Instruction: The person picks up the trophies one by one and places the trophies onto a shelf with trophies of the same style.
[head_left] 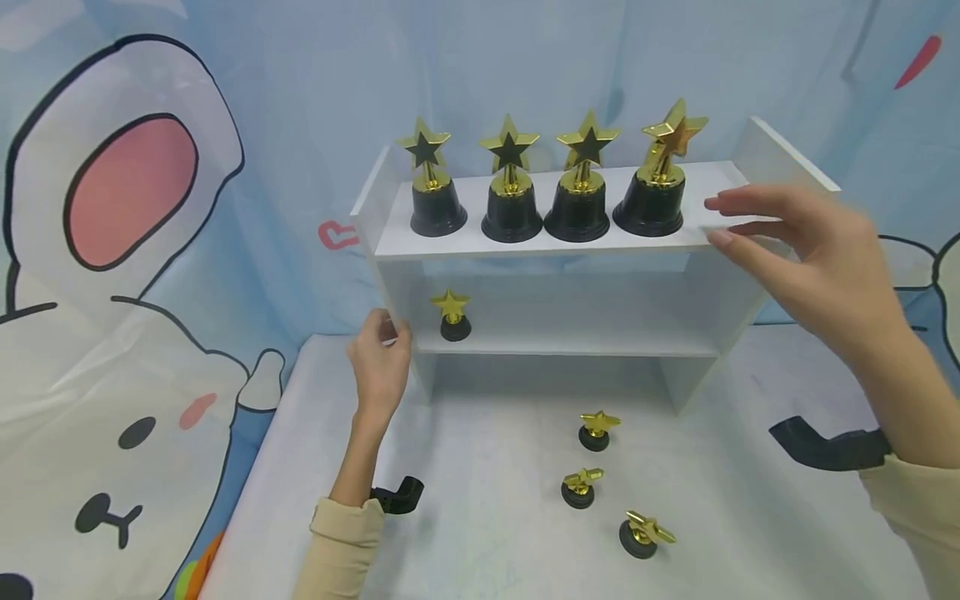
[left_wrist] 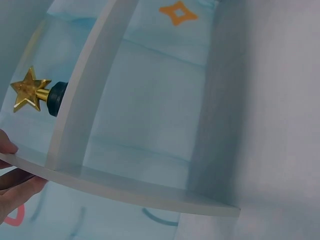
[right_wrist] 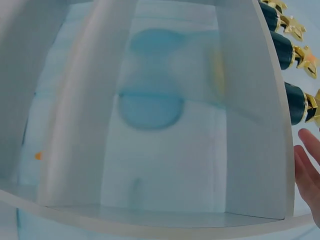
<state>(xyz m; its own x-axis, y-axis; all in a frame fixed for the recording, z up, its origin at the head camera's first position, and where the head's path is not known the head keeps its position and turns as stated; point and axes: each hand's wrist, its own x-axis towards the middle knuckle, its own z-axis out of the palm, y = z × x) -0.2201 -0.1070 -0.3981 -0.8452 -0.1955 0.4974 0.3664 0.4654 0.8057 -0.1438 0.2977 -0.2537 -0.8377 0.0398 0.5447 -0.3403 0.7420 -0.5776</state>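
My left hand (head_left: pixel 381 360) grips the left side panel of a white shelf (head_left: pixel 555 343); in the left wrist view its fingers (left_wrist: pixel 25 192) lie on both sides of the panel's edge. My right hand (head_left: pixel 821 258) is raised at the top board's right end, thumb and fingers apart with nothing between them. Just left of it stands a large star trophy (head_left: pixel 651 200), gold on a black base, its star turned sideways. More large trophies (head_left: pixel 512 200) stand in a row along the top board. A small star trophy (head_left: pixel 453 317) stands upright on the middle board, near the left hand.
Three small star trophies stand on the white table in front of the shelf: one nearest the shelf (head_left: pixel 597 430), one lower (head_left: pixel 580 488), one lower right (head_left: pixel 642 534). A blue cartoon curtain (head_left: pixel 315 100) hangs behind. The top board has raised side panels (head_left: pixel 783 154).
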